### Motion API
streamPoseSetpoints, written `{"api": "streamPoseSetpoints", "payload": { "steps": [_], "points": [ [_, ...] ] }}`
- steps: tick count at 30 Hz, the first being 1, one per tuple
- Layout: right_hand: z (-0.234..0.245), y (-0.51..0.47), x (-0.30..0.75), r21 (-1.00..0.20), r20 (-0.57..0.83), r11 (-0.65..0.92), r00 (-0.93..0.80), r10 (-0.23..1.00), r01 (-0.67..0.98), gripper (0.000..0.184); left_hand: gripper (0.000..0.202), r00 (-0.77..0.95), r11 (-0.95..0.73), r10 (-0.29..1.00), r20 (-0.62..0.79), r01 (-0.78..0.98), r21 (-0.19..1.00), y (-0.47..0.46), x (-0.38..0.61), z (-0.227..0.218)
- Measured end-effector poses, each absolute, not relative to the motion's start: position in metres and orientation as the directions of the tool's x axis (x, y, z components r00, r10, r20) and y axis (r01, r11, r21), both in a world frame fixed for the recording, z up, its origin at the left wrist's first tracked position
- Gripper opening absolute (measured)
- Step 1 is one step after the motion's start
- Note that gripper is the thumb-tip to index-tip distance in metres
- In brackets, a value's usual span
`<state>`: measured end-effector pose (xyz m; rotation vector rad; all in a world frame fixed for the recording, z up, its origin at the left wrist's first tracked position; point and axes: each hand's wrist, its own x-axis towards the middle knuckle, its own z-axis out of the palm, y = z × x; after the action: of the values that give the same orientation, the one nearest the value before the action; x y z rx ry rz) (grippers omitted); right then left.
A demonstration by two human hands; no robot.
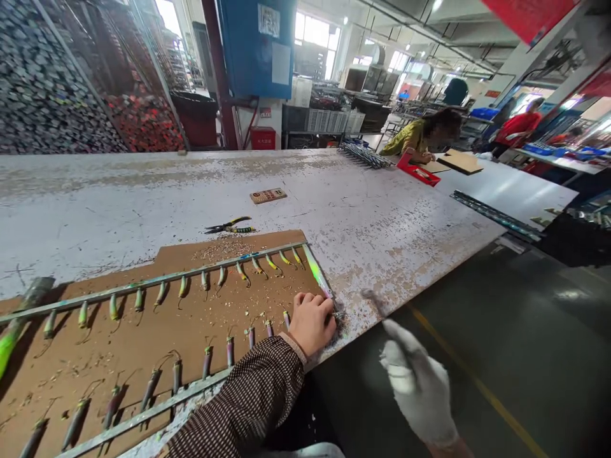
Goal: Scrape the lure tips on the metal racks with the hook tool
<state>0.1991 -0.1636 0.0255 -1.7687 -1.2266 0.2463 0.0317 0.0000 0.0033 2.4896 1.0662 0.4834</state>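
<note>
My left hand (311, 324), bare below a dark checked sleeve, is curled over the near right corner of a long metal frame (315, 270). Its fingers are closed on the frame's edge. Small painted pieces with thin wire ends (242, 273), yellow-green and purple-grey, stick inward from the frame's bars. Out past the table edge, my right hand (415, 378) wears a white glove and is closed round a tool. Only a blurred grey end of that tool (375, 302) shows, so its kind is unclear. Brown cardboard (191, 334) lies under the frame.
Pliers (231, 226) and a small labelled block (268, 196) lie beyond the frame. Paint chips litter the white table (119, 210). Across it, a co-worker in yellow-green (405, 137) leans beside a red tray (417, 170). Metal strips (496, 213) lie along the right side.
</note>
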Motion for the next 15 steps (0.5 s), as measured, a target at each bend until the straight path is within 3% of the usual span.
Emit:
{"api": "streamPoseSetpoints", "payload": {
  "steps": [3, 8, 11, 13, 15],
  "points": [
    [0.0264, -0.1595, 0.2003, -0.627, 0.338, -0.035, 0.312, 0.888, 0.778, 0.032, 0.004, 0.657, -0.629, 0.741, 0.138, 0.607, 0.485, 0.0006, 0.0312, 0.0035],
    [0.0295, -0.1573, 0.2015, -0.545, 0.541, 0.061, 0.296, 0.787, 0.836, 0.036, 0.003, 0.655, -0.633, 0.74, 0.151, 0.602, 0.488, 0.0007, 0.0314, 0.0035],
    [0.0276, -0.1548, 0.2034, -0.451, 0.462, 0.043, 0.192, 0.866, 0.891, 0.033, 0.003, 0.647, -0.619, 0.75, 0.138, 0.613, 0.491, 0.0003, 0.0319, 0.0032],
    [0.0265, -0.1558, 0.2059, -0.493, 0.414, 0.021, 0.213, 0.885, 0.87, 0.031, 0.004, 0.65, -0.619, 0.748, 0.135, 0.61, 0.495, 0.0002, 0.0322, 0.0025],
    [0.0264, -0.1592, 0.208, -0.618, 0.441, 0.03, 0.315, 0.84, 0.785, 0.035, 0.004, 0.648, -0.625, 0.746, 0.15, 0.605, 0.494, 0.0001, 0.0322, 0.0018]
  ]
}}
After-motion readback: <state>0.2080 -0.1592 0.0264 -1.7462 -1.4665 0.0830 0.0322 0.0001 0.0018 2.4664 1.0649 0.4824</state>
